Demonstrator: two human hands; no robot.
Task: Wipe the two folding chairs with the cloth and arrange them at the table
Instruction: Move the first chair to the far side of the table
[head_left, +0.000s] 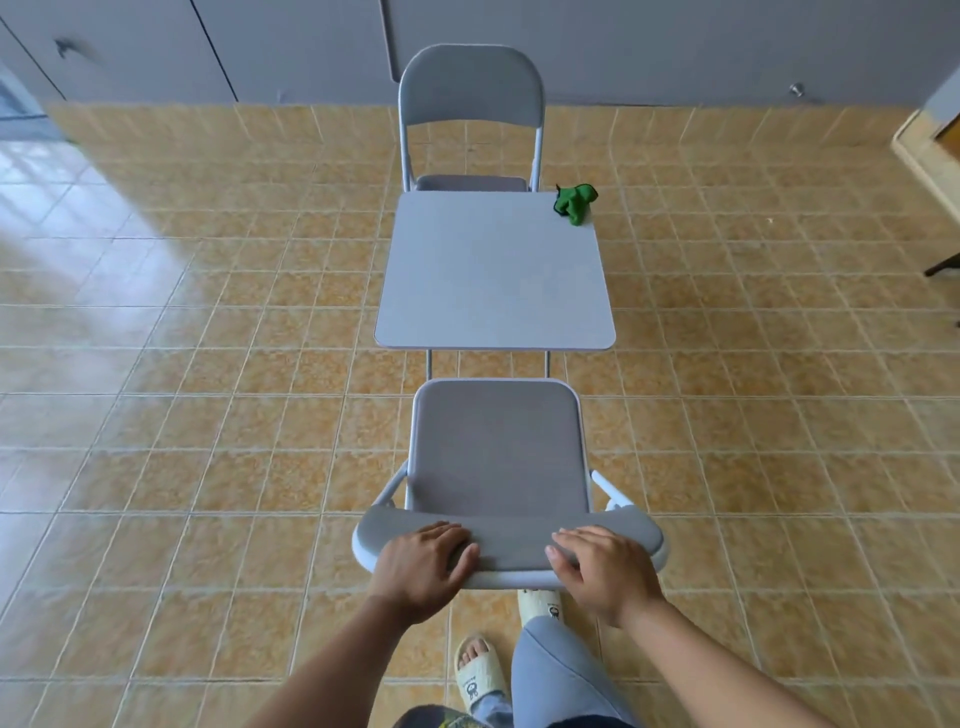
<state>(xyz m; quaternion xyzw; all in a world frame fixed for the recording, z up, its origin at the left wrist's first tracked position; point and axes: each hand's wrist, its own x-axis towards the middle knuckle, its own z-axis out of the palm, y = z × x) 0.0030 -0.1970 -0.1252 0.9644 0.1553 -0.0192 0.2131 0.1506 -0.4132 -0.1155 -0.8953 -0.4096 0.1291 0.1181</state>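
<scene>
A small grey square table (493, 291) stands in the middle of the tiled floor. The green cloth (575, 203) lies crumpled on its far right corner. One grey folding chair (470, 98) stands unfolded at the far side, its seat partly under the table edge. The second grey folding chair (498, 447) stands on the near side, seat toward the table. My left hand (423, 564) and my right hand (602, 569) both rest on top of its backrest, fingers curled over the front edge.
Grey cabinet doors (291, 47) line the far wall. A wooden frame (930, 156) and a dark furniture leg (943, 265) stand at the right edge. My feet in pale slippers (478, 675) are just behind the near chair. Tiled floor (208, 415) spreads on both sides.
</scene>
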